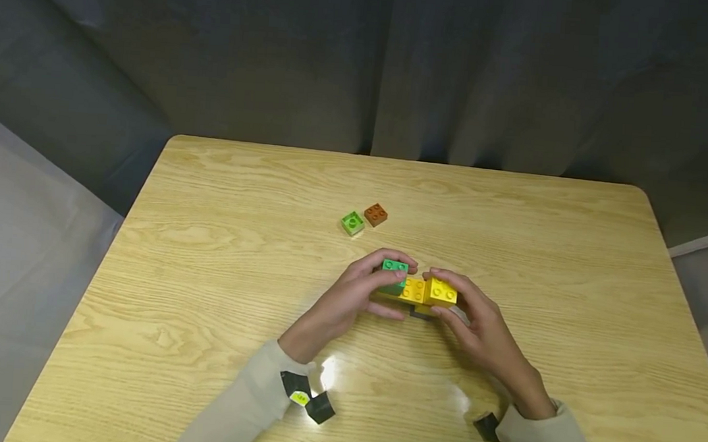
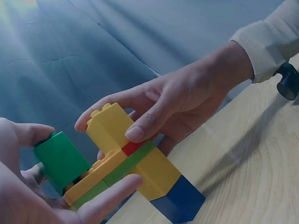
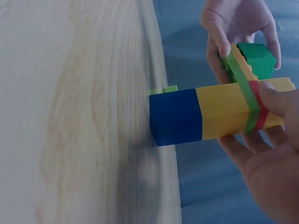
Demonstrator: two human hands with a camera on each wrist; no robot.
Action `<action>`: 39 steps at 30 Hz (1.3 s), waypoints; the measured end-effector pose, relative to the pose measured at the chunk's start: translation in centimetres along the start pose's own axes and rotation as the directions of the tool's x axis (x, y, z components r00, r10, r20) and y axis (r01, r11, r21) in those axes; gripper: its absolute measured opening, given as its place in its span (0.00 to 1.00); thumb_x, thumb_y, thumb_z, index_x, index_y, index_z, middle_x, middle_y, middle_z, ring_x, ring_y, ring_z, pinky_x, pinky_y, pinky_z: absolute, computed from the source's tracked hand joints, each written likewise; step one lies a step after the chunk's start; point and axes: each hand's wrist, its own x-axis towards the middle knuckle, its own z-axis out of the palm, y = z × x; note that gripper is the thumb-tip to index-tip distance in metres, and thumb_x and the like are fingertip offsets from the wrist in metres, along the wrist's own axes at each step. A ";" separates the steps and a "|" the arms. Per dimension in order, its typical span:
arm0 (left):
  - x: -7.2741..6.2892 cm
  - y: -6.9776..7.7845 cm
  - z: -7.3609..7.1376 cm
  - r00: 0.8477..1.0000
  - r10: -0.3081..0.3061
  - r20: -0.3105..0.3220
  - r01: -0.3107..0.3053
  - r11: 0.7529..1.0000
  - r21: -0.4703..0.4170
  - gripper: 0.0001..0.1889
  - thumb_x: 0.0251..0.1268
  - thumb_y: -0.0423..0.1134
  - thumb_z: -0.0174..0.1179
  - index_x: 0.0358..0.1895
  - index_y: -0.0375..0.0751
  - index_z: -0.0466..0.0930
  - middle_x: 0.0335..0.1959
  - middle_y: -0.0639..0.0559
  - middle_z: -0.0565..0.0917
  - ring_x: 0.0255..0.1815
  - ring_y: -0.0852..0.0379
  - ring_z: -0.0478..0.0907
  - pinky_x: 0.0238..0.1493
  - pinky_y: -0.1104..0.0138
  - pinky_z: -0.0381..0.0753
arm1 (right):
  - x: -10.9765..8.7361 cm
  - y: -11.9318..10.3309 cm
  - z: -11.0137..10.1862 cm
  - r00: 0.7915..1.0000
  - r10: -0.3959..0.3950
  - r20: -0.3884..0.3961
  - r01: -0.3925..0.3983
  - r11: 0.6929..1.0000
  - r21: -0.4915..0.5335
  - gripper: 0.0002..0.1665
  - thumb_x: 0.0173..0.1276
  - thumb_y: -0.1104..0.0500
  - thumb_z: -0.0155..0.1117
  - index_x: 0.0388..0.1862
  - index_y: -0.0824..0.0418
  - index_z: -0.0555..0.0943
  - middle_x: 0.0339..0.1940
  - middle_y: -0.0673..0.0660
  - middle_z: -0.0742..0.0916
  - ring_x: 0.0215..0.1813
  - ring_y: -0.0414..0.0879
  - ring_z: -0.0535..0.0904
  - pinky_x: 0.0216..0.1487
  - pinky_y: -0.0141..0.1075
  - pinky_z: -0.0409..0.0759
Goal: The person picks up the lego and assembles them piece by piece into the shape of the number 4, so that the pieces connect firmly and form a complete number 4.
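Note:
Both hands hold a toy-brick build above the table. My left hand (image 1: pixel 346 298) pinches a green brick (image 2: pixel 63 158) at the build's left end. In the left wrist view the green brick sits tilted, with a dark gap beneath it. My right hand (image 1: pixel 478 320) grips the other end around an upper yellow brick (image 2: pixel 110 126) and a red brick (image 3: pixel 261 112). A light green layer (image 3: pixel 251 107) runs under the red. Below it come a lower yellow brick (image 3: pixel 224 109) and a dark blue brick (image 3: pixel 176 116) at the bottom.
Farther back on the wooden table (image 1: pixel 219 240) lie a small light green brick (image 1: pixel 352 223) and a brown-orange brick (image 1: pixel 375 215), side by side. Dark curtains (image 1: pixel 278 61) hang behind the table's back edge. Black devices are strapped at both cuffs.

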 end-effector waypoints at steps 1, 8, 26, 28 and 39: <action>0.0 0.0 0.0 1.000 -0.002 -0.006 0.002 1.000 -0.004 0.19 0.80 0.39 0.54 0.65 0.31 0.74 0.67 0.43 0.73 0.66 0.46 0.74 0.50 0.41 0.86 | 0.0 0.0 0.0 1.000 0.004 0.001 -0.004 1.000 0.002 0.41 0.64 0.84 0.64 0.75 0.68 0.69 0.65 0.72 0.79 0.70 0.41 0.74 0.67 0.31 0.76; 0.2 -0.4 0.5 0.995 0.022 -0.096 -0.016 0.998 0.068 0.19 0.82 0.45 0.54 0.61 0.32 0.79 0.62 0.45 0.79 0.57 0.52 0.81 0.55 0.48 0.86 | 0.1 0.1 0.1 0.999 -0.033 -0.014 0.033 0.999 -0.005 0.42 0.62 0.85 0.65 0.74 0.69 0.69 0.66 0.70 0.79 0.70 0.41 0.75 0.66 0.30 0.76; 0.3 -0.9 0.4 0.985 0.046 -0.164 -0.024 0.991 0.132 0.22 0.75 0.43 0.60 0.64 0.33 0.78 0.55 0.40 0.86 0.51 0.55 0.85 0.57 0.45 0.84 | 0.1 0.3 0.3 0.995 -0.079 -0.061 0.079 0.997 0.006 0.44 0.55 0.89 0.65 0.72 0.70 0.71 0.65 0.68 0.80 0.68 0.40 0.75 0.63 0.28 0.78; 0.3 -0.9 0.5 0.984 0.051 -0.173 -0.028 0.991 0.133 0.22 0.75 0.43 0.61 0.64 0.33 0.78 0.56 0.39 0.86 0.50 0.55 0.85 0.56 0.44 0.84 | 0.1 0.4 0.3 0.995 -0.082 -0.062 0.083 0.996 0.013 0.44 0.56 0.89 0.66 0.72 0.70 0.72 0.65 0.68 0.80 0.68 0.41 0.76 0.63 0.28 0.78; 0.4 -0.9 0.6 0.990 -0.043 -0.136 0.045 0.999 0.012 0.24 0.78 0.44 0.57 0.66 0.30 0.70 0.60 0.36 0.76 0.57 0.46 0.82 0.55 0.52 0.86 | 0.2 0.5 0.2 0.994 -0.105 -0.043 0.106 0.994 0.010 0.43 0.55 0.89 0.66 0.70 0.72 0.72 0.64 0.66 0.81 0.69 0.40 0.75 0.63 0.29 0.78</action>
